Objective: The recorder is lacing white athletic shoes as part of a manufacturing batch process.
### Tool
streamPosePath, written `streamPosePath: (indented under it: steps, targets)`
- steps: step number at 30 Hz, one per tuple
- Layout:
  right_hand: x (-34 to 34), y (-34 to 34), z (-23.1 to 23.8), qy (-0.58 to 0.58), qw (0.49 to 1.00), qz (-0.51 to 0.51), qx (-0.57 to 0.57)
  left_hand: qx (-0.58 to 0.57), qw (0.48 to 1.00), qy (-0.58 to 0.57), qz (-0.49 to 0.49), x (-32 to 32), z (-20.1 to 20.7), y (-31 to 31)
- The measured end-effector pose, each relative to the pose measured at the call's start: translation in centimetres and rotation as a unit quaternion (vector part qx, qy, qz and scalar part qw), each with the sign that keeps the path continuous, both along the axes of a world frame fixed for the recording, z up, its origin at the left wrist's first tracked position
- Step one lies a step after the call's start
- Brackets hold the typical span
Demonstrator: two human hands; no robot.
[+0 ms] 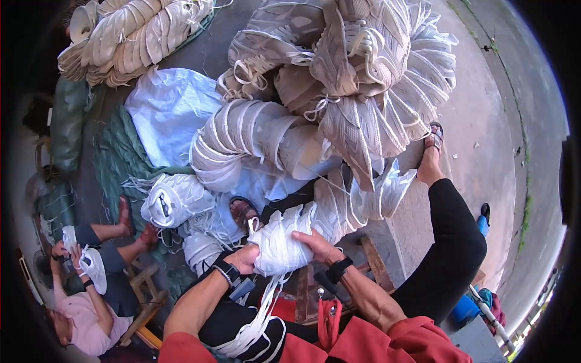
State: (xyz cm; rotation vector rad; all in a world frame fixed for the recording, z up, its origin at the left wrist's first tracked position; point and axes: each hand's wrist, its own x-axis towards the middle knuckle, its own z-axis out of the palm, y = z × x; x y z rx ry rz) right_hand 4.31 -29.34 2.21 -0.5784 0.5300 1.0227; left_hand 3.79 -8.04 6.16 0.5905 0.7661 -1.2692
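In front of my lap a long stack of nested white shoe uppers (pixel 283 239) lies at a slant. My left hand (pixel 243 259) closes on its near left end, and my right hand (pixel 316 243) grips its right side, thumb on top and fingers partly hidden behind. Loose white laces (pixel 260 323) trail from the near end over my black-clad left leg. The stack's far part fans out up and to the right. Just left of it stand a tied white bundle of uppers (pixel 177 201) and more loose laces (pixel 209 225).
Big heaps of greyish uppers (pixel 363 72) and a curved stack (pixel 224 142) lie ahead. A white sack (pixel 172 109) and green sheeting (pixel 115 151) are at left. There a seated co-worker (pixel 91 314) holds a white upper (pixel 94 266). A wooden stool (pixel 378 263) stands by my right arm.
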Motion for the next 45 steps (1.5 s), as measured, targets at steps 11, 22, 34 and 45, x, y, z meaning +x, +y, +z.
streamPosePath:
  steps: [11,22,34,45]
  targets:
    - [-0.3,-0.5,-1.0,0.035,0.994,0.002,-0.106,0.017,1.000,-0.002,-0.003,0.3,-1.8,-1.8]
    - [0.0,-0.3,-0.9,-0.029,0.951,0.115,-0.285,-0.007,0.997,0.025,0.075,-0.4,-2.5,-1.7]
    - [-1.3,-2.7,-4.3,0.122,0.991,-0.037,0.035,0.014,0.997,0.016,0.071,-0.2,-3.0,-2.5]
    - [-0.7,-1.9,-3.4,0.096,0.995,-0.023,-0.026,0.020,0.997,0.080,0.001,-0.2,-4.9,-2.3]
